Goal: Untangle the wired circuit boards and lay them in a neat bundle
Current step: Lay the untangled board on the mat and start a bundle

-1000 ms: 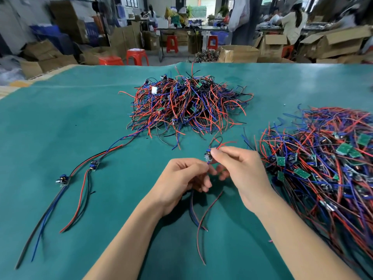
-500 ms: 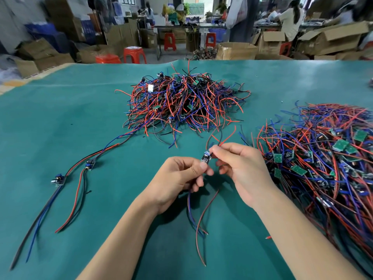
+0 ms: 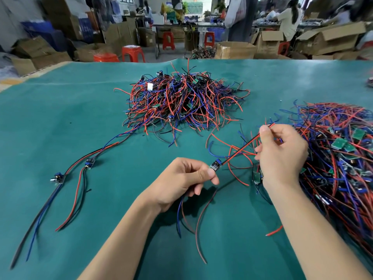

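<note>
Left hand (image 3: 181, 178) pinching small circuit board (image 3: 215, 165) between thumb and forefinger, above green mat (image 3: 80, 122) at near centre. Right hand (image 3: 280, 152) pinching its red and black wires (image 3: 247, 143), stretched taut. Tangled pile (image 3: 181, 102) far behind; bigger heap (image 3: 339, 158) at right. Two laid-out boards (image 3: 72, 168) at left.

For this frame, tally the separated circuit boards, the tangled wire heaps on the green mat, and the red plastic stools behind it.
Small wired circuit boards pulled free: 3 (two laid out at left, one held in the left hand)
Tangled red, blue and black wire heaps on the mat: 2 ()
Red plastic stools: 5 ()
Total: 10
</note>
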Demonstrator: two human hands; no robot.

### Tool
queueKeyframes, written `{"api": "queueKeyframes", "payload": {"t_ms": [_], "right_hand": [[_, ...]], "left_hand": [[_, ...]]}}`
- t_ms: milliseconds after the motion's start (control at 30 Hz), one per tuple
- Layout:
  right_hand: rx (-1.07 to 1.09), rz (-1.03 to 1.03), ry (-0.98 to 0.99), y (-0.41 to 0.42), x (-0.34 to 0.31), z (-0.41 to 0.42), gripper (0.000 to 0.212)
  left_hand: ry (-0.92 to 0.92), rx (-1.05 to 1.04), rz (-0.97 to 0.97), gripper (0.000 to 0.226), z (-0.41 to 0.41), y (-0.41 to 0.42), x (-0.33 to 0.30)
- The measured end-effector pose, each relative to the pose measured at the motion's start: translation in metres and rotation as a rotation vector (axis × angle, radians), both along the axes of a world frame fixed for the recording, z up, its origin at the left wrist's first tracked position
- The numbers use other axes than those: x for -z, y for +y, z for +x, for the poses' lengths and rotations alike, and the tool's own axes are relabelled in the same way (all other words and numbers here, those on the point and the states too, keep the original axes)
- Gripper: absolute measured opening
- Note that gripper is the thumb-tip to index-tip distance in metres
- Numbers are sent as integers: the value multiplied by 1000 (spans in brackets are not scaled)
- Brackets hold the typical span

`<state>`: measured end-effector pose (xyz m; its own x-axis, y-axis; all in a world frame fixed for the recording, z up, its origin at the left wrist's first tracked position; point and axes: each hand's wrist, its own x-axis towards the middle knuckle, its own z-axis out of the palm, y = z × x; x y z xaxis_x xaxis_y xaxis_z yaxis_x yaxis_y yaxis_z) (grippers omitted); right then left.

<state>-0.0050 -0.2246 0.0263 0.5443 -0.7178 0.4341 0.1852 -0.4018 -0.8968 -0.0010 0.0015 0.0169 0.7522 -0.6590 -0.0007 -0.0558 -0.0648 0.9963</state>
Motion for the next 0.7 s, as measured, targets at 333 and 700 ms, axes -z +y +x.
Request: {"api": "queueKeyframes", "payload": {"t_ms": [333,700], "right_hand": [[-351,148,162,32,-8,-7,28],[-695,-80,160,63,-4,-20,14]], "left_hand": [[181,-157,-246,22,0,-3,1],[97,-111,-148,25,0,-2,-2]]}}
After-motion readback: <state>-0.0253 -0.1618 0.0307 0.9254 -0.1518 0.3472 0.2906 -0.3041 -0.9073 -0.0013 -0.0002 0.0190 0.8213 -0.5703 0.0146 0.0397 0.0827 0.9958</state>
